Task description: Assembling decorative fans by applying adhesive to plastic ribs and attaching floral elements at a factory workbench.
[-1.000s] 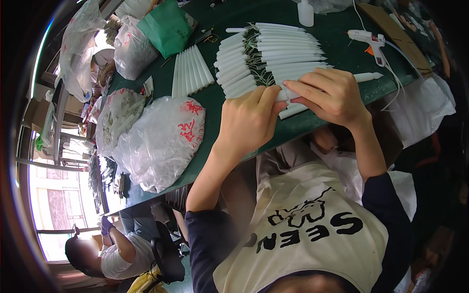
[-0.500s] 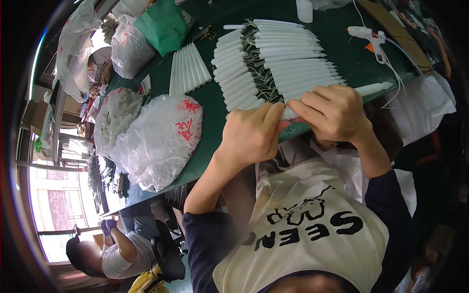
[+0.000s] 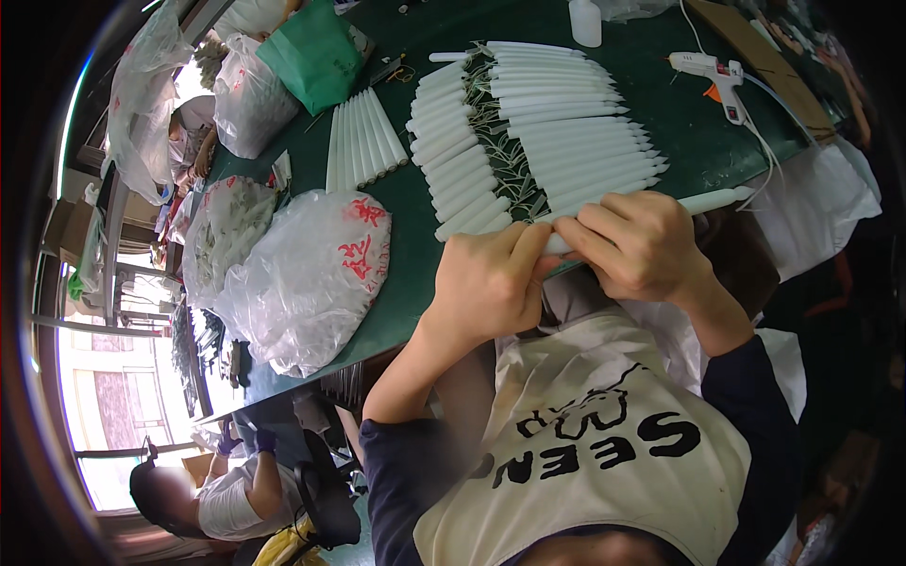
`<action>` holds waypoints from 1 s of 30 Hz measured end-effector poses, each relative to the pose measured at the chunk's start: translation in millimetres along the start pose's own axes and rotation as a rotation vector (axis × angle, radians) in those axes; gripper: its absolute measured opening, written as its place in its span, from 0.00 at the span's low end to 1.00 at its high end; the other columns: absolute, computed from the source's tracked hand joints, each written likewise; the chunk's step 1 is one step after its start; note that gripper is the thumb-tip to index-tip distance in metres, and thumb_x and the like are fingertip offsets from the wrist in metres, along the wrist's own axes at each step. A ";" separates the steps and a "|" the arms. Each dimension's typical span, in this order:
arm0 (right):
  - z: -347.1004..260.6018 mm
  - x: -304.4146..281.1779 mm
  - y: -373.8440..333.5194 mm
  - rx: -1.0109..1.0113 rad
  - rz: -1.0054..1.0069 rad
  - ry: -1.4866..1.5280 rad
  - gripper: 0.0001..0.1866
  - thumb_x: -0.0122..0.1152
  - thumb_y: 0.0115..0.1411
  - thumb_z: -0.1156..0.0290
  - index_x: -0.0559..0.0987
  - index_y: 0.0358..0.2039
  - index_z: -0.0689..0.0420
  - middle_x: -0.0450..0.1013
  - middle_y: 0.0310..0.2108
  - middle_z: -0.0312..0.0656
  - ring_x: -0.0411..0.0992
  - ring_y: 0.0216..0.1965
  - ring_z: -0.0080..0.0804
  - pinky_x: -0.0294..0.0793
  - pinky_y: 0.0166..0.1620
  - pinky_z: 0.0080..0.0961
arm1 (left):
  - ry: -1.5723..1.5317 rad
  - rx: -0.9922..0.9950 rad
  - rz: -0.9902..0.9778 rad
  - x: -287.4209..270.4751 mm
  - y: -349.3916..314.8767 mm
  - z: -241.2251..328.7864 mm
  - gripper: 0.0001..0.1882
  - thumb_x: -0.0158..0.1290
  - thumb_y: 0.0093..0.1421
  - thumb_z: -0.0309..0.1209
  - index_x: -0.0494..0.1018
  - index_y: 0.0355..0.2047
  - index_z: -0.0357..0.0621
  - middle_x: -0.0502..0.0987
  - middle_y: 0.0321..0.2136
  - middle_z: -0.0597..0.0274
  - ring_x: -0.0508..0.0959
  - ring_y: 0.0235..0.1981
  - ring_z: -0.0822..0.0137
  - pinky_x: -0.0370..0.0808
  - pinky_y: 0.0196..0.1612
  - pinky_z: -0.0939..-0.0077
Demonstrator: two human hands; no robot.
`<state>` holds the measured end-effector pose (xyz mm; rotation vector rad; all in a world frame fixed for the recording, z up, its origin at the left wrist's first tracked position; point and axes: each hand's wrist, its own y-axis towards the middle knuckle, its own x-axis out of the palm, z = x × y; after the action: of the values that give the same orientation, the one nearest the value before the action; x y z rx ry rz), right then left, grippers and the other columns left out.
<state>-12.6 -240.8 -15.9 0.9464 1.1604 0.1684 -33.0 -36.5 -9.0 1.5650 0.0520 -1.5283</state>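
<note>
A white taper candle (image 3: 713,201) with a pointed tip lies across both my hands at the table's near edge. My left hand (image 3: 489,283) is closed, thumb and fingers pinching near its left part. My right hand (image 3: 634,236) grips it just beside, fingers curled, and the tip sticks out to the right. What the fingertips do on the candle is partly hidden. Just beyond lies a long row of similar white candles (image 3: 571,118), points to the right, with thin green leaf sprigs (image 3: 510,156) around them.
More white sticks (image 3: 363,141) lie in a fan to the left. Clear plastic bags (image 3: 307,283) and a green bag (image 3: 311,52) stand on the green table (image 3: 401,274). At right are a glue gun (image 3: 717,80) with its cord and a white bottle (image 3: 585,24). A co-worker (image 3: 241,491) sits at lower left.
My hands and the candle have shifted slightly down, nearer to me, uncovering more of the row. At lower left the co-worker's gloved hands have moved apart.
</note>
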 end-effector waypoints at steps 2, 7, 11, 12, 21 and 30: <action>1.9 3.9 -0.3 -0.027 -0.029 0.014 0.12 0.64 0.45 0.69 0.79 0.32 0.58 0.62 0.19 0.33 0.63 0.17 0.28 0.61 0.19 0.24 | -0.013 -0.006 -0.014 2.5 -0.8 -5.8 0.09 0.55 0.54 0.28 0.72 0.35 0.39 0.70 0.19 0.62 0.72 0.16 0.61 0.63 0.16 0.67; -2.8 7.8 3.1 0.015 0.057 0.010 0.12 0.64 0.44 0.70 0.79 0.31 0.57 0.62 0.19 0.33 0.65 0.17 0.27 0.61 0.18 0.24 | 0.020 -0.017 0.011 -2.6 -0.6 -1.7 0.09 0.55 0.54 0.29 0.72 0.35 0.40 0.70 0.19 0.62 0.72 0.16 0.61 0.63 0.16 0.67; 2.7 18.1 4.5 0.021 0.045 0.056 0.11 0.64 0.46 0.69 0.79 0.31 0.57 0.63 0.19 0.33 0.66 0.18 0.28 0.63 0.19 0.25 | 0.019 -0.035 -0.003 -1.0 -2.3 -12.6 0.09 0.55 0.54 0.30 0.73 0.35 0.41 0.71 0.19 0.62 0.73 0.16 0.60 0.64 0.17 0.67; 5.5 22.2 5.6 0.016 0.055 0.076 0.11 0.64 0.47 0.68 0.79 0.31 0.57 0.63 0.19 0.33 0.66 0.19 0.29 0.63 0.20 0.25 | 0.025 -0.036 0.000 -0.5 -2.0 -15.0 0.09 0.55 0.55 0.30 0.73 0.35 0.41 0.71 0.19 0.61 0.73 0.16 0.60 0.64 0.17 0.67; 19.2 36.1 14.9 0.038 0.131 0.170 0.14 0.66 0.50 0.66 0.80 0.37 0.58 0.72 0.28 0.36 0.72 0.25 0.32 0.71 0.27 0.27 | 0.288 0.025 0.062 -6.3 4.7 -34.6 0.12 0.58 0.54 0.35 0.73 0.36 0.43 0.70 0.20 0.64 0.74 0.18 0.64 0.66 0.19 0.70; 23.2 38.4 6.8 0.065 0.013 0.153 0.13 0.66 0.50 0.67 0.77 0.35 0.58 0.71 0.26 0.37 0.72 0.24 0.35 0.70 0.26 0.30 | 0.195 0.030 0.012 -4.4 0.3 -40.5 0.13 0.60 0.53 0.34 0.72 0.37 0.43 0.69 0.20 0.63 0.74 0.19 0.63 0.67 0.20 0.69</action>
<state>25.8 -227.6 -36.3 1.0128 1.3073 0.2179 -2.7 -9.7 -13.0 1.7311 0.1299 -1.3689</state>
